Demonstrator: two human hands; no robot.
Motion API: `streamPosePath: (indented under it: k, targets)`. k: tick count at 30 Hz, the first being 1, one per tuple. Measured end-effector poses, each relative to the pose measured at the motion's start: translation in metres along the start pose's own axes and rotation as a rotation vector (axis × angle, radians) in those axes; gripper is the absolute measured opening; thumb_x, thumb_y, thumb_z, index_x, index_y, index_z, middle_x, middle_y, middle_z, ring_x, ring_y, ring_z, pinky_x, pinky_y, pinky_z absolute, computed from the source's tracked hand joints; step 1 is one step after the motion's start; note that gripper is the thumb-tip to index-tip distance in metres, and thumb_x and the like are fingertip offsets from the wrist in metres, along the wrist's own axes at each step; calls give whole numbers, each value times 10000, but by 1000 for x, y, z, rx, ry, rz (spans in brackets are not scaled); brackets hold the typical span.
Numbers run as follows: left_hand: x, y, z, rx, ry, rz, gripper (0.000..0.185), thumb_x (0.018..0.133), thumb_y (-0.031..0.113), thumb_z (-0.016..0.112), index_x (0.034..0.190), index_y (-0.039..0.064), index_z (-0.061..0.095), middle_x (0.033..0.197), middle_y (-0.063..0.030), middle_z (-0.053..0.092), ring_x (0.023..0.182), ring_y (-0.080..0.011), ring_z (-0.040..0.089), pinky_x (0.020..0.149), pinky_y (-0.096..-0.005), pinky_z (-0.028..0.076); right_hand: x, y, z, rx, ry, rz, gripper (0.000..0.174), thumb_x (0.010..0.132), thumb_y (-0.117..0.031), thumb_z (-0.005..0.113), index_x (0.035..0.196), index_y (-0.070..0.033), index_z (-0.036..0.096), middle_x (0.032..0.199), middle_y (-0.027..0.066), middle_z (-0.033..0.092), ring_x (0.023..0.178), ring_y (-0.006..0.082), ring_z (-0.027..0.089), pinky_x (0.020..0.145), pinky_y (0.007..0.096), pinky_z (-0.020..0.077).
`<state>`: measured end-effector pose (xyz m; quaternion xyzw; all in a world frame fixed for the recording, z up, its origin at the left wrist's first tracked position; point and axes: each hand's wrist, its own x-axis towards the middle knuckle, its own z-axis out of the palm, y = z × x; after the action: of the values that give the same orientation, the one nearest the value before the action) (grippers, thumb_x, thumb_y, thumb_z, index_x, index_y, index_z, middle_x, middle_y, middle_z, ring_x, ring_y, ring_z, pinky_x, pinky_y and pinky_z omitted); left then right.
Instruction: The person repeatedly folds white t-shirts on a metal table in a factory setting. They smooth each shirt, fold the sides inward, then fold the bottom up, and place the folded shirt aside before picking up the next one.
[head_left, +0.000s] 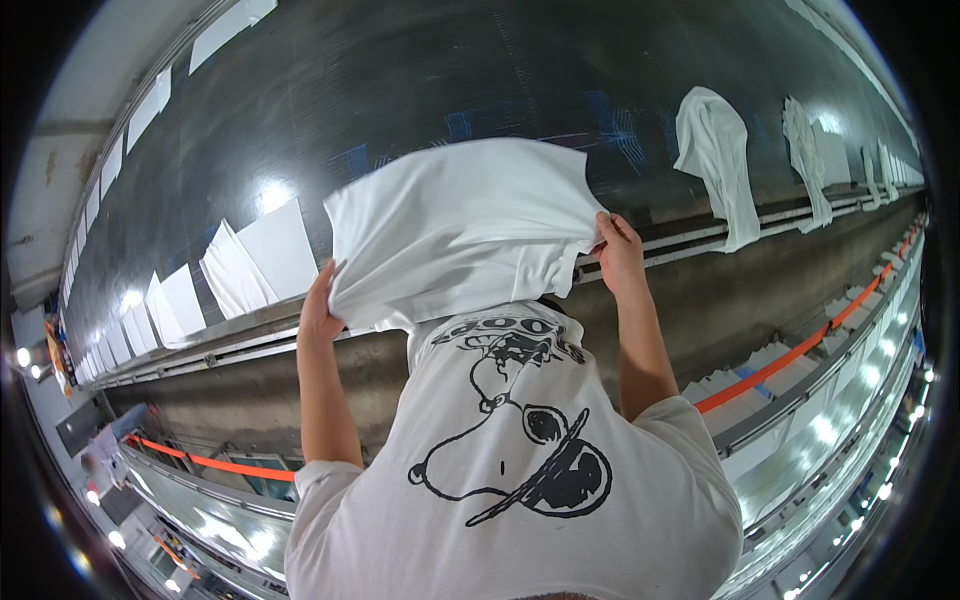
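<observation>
A white fabric piece (457, 217) is spread between my two hands, its far part over the long dark table and its near part sagging by the table's edge. My left hand (321, 307) grips the cloth's left near corner. At its right side, my right hand (619, 244) pinches a corner between thumb and fingers. The near side of the cloth hangs in folds. The dark tabletop (450, 67) beyond it bears blue marks.
White fabric pieces (234, 270) and flat white sheets (281, 244) line the table's near edge at left. Crumpled white cloths (716, 161) lie at right. Metal rails (217, 360) follow the edge. Behind me, an orange strip (787, 360) runs along another table. A person (109, 454) is far left.
</observation>
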<state>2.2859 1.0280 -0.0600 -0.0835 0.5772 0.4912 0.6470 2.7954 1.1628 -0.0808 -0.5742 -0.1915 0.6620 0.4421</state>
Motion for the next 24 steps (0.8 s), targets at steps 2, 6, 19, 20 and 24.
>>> streamPosePath:
  k: [2, 6, 19, 20, 24]
  targets:
    - [-32, 17, -4, 33, -136, 35, 441, 1035, 368, 564, 1259, -3, 644, 1206, -157, 716, 1098, -296, 696, 962, -442, 563, -23, -18, 0, 57, -87, -38, 231, 1010, -219, 690, 1117, -17, 659, 960, 3, 657, 872, 104, 616, 769, 286, 495]
    - [-73, 52, 2, 22, -124, 294, 393, 1037, 347, 557, 1234, 22, 657, 1147, -121, 728, 1063, -279, 708, 927, -441, 575, -43, -55, 14, 121, -110, -64, 124, 1019, -170, 670, 1072, -58, 666, 998, -1, 667, 918, 91, 623, 800, 275, 499]
    - [-5, 89, -5, 10, 2, 471, 439, 1004, 373, 629, 1287, 38, 620, 1195, -103, 696, 1118, -265, 668, 952, -421, 554, 55, -36, 83, -165, -86, -265, 248, 1018, -285, 666, 1039, -38, 682, 840, -54, 603, 735, 36, 490, 644, 218, 400]
    - [9, 82, -11, 40, 68, 444, 445, 999, 369, 643, 1292, 36, 614, 1182, -105, 696, 1116, -263, 668, 951, -419, 555, 65, -23, 79, -238, -73, -235, 265, 1011, -297, 670, 1040, -33, 682, 839, -54, 602, 730, 38, 488, 637, 226, 401]
    - [57, 64, -28, 243, 196, 177, 518, 1028, 365, 631, 1366, -20, 554, 1336, -159, 634, 1241, -295, 620, 1058, -418, 510, 90, 25, 68, -623, -62, -231, 306, 981, -306, 696, 979, -1, 687, 754, -19, 583, 679, 77, 486, 627, 278, 419]
